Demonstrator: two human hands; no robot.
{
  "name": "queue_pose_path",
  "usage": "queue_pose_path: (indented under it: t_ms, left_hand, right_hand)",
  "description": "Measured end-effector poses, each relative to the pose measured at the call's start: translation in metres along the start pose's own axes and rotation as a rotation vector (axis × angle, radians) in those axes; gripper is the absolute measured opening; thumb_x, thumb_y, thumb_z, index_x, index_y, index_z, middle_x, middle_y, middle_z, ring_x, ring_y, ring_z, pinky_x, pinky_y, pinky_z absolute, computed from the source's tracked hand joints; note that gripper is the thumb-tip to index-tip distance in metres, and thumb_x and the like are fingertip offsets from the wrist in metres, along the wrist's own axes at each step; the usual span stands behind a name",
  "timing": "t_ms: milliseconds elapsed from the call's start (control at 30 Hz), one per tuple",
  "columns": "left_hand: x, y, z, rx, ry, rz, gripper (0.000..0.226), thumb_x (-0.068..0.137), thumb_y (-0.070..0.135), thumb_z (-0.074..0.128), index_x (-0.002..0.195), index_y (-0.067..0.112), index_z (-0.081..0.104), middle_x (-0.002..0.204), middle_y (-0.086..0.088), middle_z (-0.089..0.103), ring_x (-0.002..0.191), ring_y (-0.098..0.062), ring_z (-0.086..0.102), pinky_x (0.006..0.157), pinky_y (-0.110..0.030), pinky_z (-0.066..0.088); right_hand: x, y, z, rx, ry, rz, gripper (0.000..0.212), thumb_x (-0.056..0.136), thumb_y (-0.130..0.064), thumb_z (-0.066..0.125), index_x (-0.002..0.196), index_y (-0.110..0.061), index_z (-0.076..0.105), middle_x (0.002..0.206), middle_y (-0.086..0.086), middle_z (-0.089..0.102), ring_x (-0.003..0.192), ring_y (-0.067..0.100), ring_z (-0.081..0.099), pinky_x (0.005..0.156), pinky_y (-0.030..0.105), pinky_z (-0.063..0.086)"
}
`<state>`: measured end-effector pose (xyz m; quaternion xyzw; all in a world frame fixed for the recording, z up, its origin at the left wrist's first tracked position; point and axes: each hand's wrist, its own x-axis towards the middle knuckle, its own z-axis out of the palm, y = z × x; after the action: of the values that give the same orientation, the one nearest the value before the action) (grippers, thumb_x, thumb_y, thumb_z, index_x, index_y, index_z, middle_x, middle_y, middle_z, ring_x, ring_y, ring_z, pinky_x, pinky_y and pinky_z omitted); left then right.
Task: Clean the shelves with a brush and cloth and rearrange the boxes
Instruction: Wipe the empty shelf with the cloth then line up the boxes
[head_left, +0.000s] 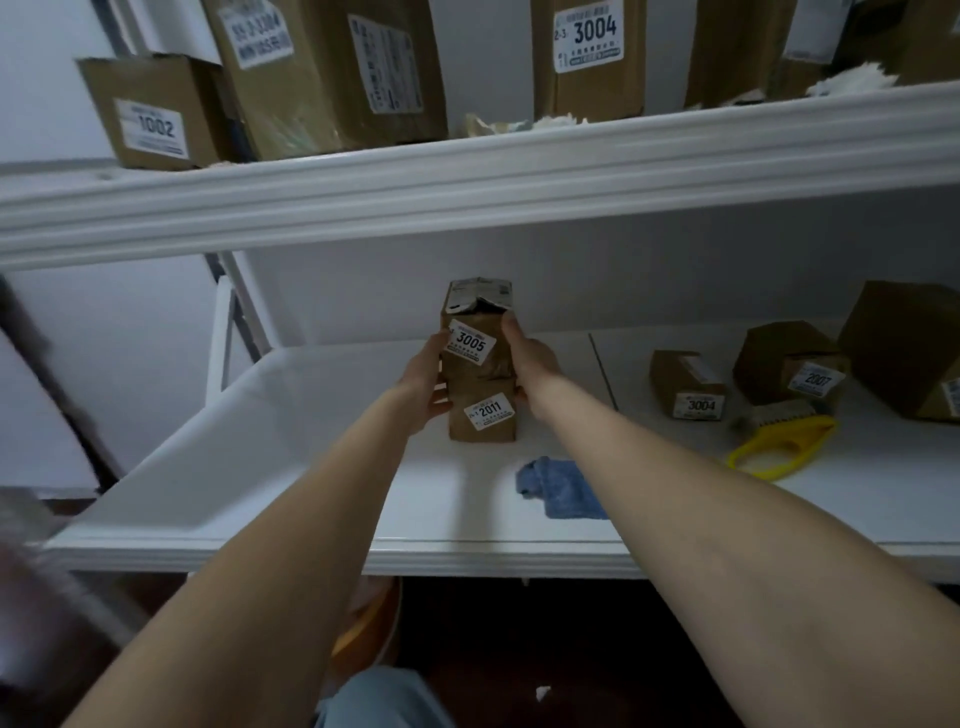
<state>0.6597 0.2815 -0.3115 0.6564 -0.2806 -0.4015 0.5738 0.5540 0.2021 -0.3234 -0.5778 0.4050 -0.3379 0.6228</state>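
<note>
Centre of frame: box 3005 (475, 325) stands on box 2011 (483, 418) on the white shelf (260, 447). The left hand (423, 387) and right hand (532, 364) grip opposite side walls, spanning both boxes. The cardboard looks light, and the upper box's top is crumpled; hold the firmer side walls low, steadying the lower box. The blue cloth (563, 491) and yellow brush (779, 447) lie lower right.

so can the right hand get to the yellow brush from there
Probably yes, once freed. The right hand now grips the 3005 box, but the yellow brush lies to its right on the same shelf, with bare shelf between them.
</note>
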Motion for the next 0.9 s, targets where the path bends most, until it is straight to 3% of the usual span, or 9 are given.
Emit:
queue_pose_path:
  t_ms: [100, 200, 300, 367, 467, 533, 633, 700, 900]
  left_hand:
    - [-0.006, -0.003, -0.037, 0.007, 0.089, 0.006, 0.042, 0.094, 0.050, 0.040, 0.113, 0.016, 0.055, 0.106, -0.009, 0.062, 0.093, -0.026, 0.061, 0.088, -0.036, 0.048]
    - [-0.007, -0.006, -0.068, 0.016, 0.113, -0.015, 0.043, 0.095, 0.051, 0.035, 0.111, 0.017, 0.055, 0.112, -0.011, 0.060, 0.090, -0.024, 0.060, 0.088, -0.037, 0.047]
    - [-0.005, -0.008, -0.081, 0.092, 0.160, 0.005, 0.049, 0.095, 0.052, 0.035, 0.124, 0.016, 0.052, 0.131, -0.010, 0.054, 0.108, -0.026, 0.055, 0.090, -0.035, 0.041]
    - [-0.001, -0.007, -0.082, 0.221, 0.251, 0.104, 0.051, 0.097, 0.047, 0.037, 0.132, 0.013, 0.050, 0.138, -0.009, 0.050, 0.118, -0.025, 0.049, 0.094, -0.032, 0.037]
    - [0.004, 0.002, -0.077, 0.445, 0.343, 0.320, 0.042, 0.098, 0.032, 0.038, 0.136, 0.021, 0.051, 0.136, -0.008, 0.055, 0.125, -0.027, 0.047, 0.108, -0.037, 0.035]
    - [0.005, 0.012, -0.066, 0.554, 0.342, 0.409, 0.039, 0.097, 0.027, 0.041, 0.134, 0.023, 0.053, 0.130, -0.008, 0.059, 0.123, -0.030, 0.050, 0.106, -0.043, 0.038]
    - [0.005, 0.018, -0.035, 0.651, 0.319, 0.518, 0.035, 0.094, 0.019, 0.047, 0.127, 0.018, 0.059, 0.120, -0.010, 0.065, 0.110, -0.029, 0.060, 0.090, -0.033, 0.048]
    - [0.008, 0.013, -0.009, 0.712, 0.292, 0.533, 0.032, 0.093, 0.013, 0.046, 0.122, 0.015, 0.060, 0.117, -0.010, 0.066, 0.108, -0.028, 0.061, 0.079, -0.028, 0.044]
    - [0.023, -0.031, 0.062, 0.844, 0.113, 0.418, 0.029, 0.094, 0.011, 0.047, 0.120, 0.007, 0.061, 0.121, -0.014, 0.064, 0.112, -0.028, 0.059, 0.086, -0.028, 0.044]
  right_hand:
    - [-0.004, -0.001, 0.040, -0.020, -0.049, -0.005, 0.067, 0.089, -0.069, 0.036, 0.128, -0.017, 0.055, 0.116, 0.010, 0.066, 0.097, 0.028, 0.066, 0.089, 0.043, 0.055]
    - [-0.004, 0.000, 0.071, -0.066, -0.091, -0.027, 0.062, 0.088, -0.067, 0.037, 0.123, -0.020, 0.055, 0.113, 0.007, 0.067, 0.097, 0.028, 0.065, 0.080, 0.038, 0.056]
    - [0.001, 0.003, 0.089, -0.117, -0.088, -0.057, 0.054, 0.091, -0.061, 0.039, 0.120, -0.018, 0.055, 0.113, 0.007, 0.066, 0.097, 0.028, 0.064, 0.083, 0.040, 0.055]
    - [0.005, 0.004, 0.092, -0.215, -0.043, -0.121, 0.052, 0.093, -0.057, 0.039, 0.119, -0.015, 0.056, 0.114, 0.008, 0.066, 0.099, 0.030, 0.064, 0.088, 0.041, 0.053]
    - [0.007, 0.002, 0.086, -0.253, 0.045, -0.229, 0.043, 0.095, -0.051, 0.043, 0.107, -0.014, 0.060, 0.109, 0.008, 0.067, 0.097, 0.028, 0.063, 0.078, 0.032, 0.050]
    - [0.008, 0.000, 0.071, -0.218, 0.123, -0.257, 0.039, 0.095, -0.045, 0.048, 0.106, -0.011, 0.063, 0.108, 0.008, 0.067, 0.097, 0.026, 0.063, 0.069, 0.025, 0.041]
    - [0.010, -0.001, 0.036, -0.233, 0.224, -0.312, 0.033, 0.094, -0.035, 0.054, 0.112, -0.009, 0.063, 0.111, 0.008, 0.067, 0.102, 0.024, 0.061, 0.070, 0.021, 0.035]
    - [0.012, 0.001, 0.008, -0.274, 0.259, -0.314, 0.029, 0.093, -0.031, 0.056, 0.111, -0.009, 0.063, 0.112, 0.008, 0.067, 0.103, 0.023, 0.061, 0.071, 0.020, 0.034]
    - [0.015, 0.023, -0.066, -0.527, 0.260, -0.125, 0.033, 0.088, -0.035, 0.062, 0.109, -0.010, 0.066, 0.110, 0.008, 0.067, 0.097, 0.024, 0.062, 0.065, 0.023, 0.035]
